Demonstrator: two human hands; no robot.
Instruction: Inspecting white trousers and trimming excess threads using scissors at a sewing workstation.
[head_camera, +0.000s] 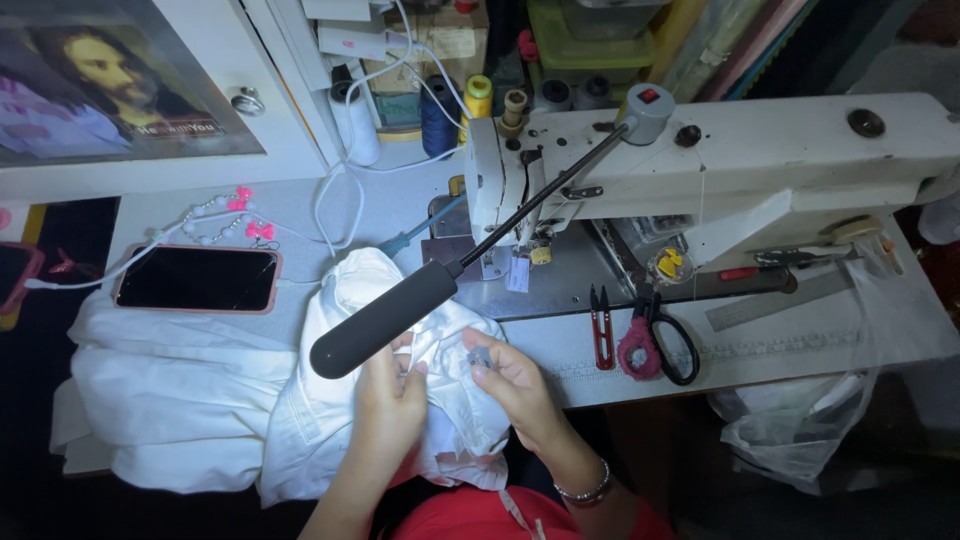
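Note:
A white garment (340, 400) lies bunched at the table's front, in front of a white sewing machine (720, 160). My left hand (392, 395) grips a fold of the white garment from the left. My right hand (510, 380) pinches the cloth beside it, with a small grey object at the fingertips that I cannot make out. A bracelet sits on my right wrist. A black lamp head (385, 318) on a thin arm hangs just above my hands and hides part of the cloth.
A phone in a pink case (197, 279) lies at the left, with a bead string behind it. Red thread snips (601, 328) and pink-handled scissors (655, 340) lie right of the garment. Thread spools (440, 115) stand behind. A ruler (775, 300) and a plastic bag (800, 420) are at the right.

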